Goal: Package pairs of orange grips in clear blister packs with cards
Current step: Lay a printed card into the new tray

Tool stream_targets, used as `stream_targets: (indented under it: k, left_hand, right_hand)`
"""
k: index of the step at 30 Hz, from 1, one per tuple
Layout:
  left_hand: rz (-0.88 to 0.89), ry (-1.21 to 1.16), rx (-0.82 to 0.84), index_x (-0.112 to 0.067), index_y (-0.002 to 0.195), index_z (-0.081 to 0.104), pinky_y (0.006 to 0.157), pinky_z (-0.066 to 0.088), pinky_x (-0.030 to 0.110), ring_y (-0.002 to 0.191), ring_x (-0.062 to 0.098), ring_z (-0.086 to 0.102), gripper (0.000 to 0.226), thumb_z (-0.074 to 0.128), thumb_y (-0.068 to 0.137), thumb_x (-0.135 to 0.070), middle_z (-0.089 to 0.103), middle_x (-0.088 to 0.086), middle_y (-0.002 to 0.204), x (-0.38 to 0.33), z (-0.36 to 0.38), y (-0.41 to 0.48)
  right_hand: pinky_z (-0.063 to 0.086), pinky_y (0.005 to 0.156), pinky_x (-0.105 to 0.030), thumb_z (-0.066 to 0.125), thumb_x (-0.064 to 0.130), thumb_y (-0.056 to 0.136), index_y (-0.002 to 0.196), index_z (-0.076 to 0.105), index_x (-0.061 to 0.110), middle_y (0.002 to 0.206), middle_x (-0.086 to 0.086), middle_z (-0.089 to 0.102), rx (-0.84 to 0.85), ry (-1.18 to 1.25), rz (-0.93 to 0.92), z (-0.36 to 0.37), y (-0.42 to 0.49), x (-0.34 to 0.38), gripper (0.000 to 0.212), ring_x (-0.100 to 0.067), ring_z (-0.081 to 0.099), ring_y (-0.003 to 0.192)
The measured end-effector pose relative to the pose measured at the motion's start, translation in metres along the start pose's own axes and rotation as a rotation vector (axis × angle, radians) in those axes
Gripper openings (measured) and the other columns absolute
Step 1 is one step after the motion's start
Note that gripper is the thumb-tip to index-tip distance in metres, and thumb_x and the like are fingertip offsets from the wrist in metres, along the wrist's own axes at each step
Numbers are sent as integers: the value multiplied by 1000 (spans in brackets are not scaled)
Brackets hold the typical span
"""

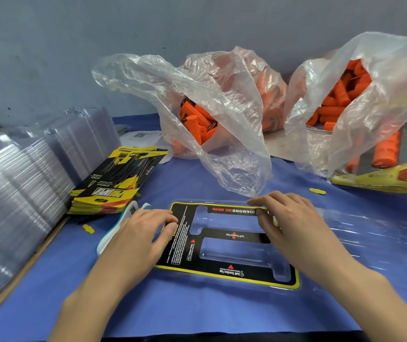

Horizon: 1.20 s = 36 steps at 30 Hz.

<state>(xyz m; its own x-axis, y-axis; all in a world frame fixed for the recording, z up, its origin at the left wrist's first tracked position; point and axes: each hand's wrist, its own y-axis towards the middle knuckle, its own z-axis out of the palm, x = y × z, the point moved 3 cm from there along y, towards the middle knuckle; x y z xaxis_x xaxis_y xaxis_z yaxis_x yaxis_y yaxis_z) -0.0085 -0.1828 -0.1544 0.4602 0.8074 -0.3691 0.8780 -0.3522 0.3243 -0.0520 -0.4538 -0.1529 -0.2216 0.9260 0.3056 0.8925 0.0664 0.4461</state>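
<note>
Card [232, 235] lies in the open clear blister pack [370, 243] on the blue bench [197, 312]; left hand [145, 230] presses it with outstretched fingers [163, 215], right hand [289, 218] pinches its far edge.

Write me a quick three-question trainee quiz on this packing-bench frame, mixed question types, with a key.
1. Multiple choice: where are the loose orange cylindrical grips? A) in two crinkled clear plastic bags at the back; B) in a cardboard box; C) in the person's hands.
2. True or false: the black-and-yellow printed card lying in the clear plastic blister tray already has grips in its two cut-outs.
3. Short answer: which hand rests on the card's end nearest the stack of spare printed cards?
Key: 1 A. 2 False; the cut-outs are empty. 3 The left hand.
</note>
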Motion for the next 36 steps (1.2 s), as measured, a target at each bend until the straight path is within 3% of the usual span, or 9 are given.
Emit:
stream_targets:
  k: [8,12,15,17,20,23,29,32,36]
  left_hand:
    - [37,-14,7,-31,109,66,100,33,17,115,-1,47,17,55,97,-35,60,-25,111,-2,3,-1]
    - [25,-24,-5,-30,111,65,98,24,4,113,-6,43,18,55,97,-35,56,-22,118,-1,0,-1]
    - [-14,-112,-19,-31,110,65,99,35,14,114,-3,51,17,57,96,-33,57,-21,119,5,-7,0]
    - [-61,-203,-31,-34,107,65,84,41,9,104,-3,57,14,60,94,-32,61,-20,112,11,-15,0]
    - [-189,-326,53,-42,106,63,78,49,16,96,-6,61,26,57,84,-53,64,-26,108,24,-20,-4]
    - [-335,-485,210,-42,113,60,77,59,37,85,11,70,41,62,75,-57,67,-21,102,33,-16,-11]
    - [-449,-557,365,-44,122,51,67,58,30,80,29,64,46,75,83,-37,67,-9,100,31,-11,-20]
    - [-347,-306,256,-42,123,52,73,52,28,82,8,60,46,66,80,-54,60,-11,103,24,-16,-15]
    - [108,-84,-105,-35,106,63,88,39,20,92,3,54,32,52,91,-61,52,-20,97,-32,-18,-11]
  right_hand:
    - [43,93,-35,50,28,97,115,65,30,100,14,67,22,0,0,0,0,1,23,-20,60,93]
    - [41,94,-34,50,28,98,115,65,30,101,14,66,21,34,7,-1,1,2,23,-18,60,94]
    - [40,94,-32,49,28,98,116,65,30,103,15,65,24,65,9,-3,1,2,24,-16,58,95]
    - [38,92,-30,49,27,98,116,65,30,100,16,64,18,81,11,-5,2,1,24,-14,57,93]
    - [36,88,-28,47,28,98,116,64,31,94,22,54,12,109,17,-7,2,-1,25,-12,53,89]
    - [35,86,-29,47,29,97,115,65,31,94,22,53,11,115,5,-9,1,-1,25,-10,49,85]
    - [39,87,-32,51,25,97,114,66,28,101,11,65,41,60,12,-9,-2,-7,23,-19,59,90]
    - [36,86,-31,52,24,97,113,68,28,104,10,65,48,52,20,-12,-1,-10,23,-20,57,93]
    - [33,88,-28,51,19,98,106,68,29,113,11,62,89,40,27,-20,2,-21,21,-19,53,99]
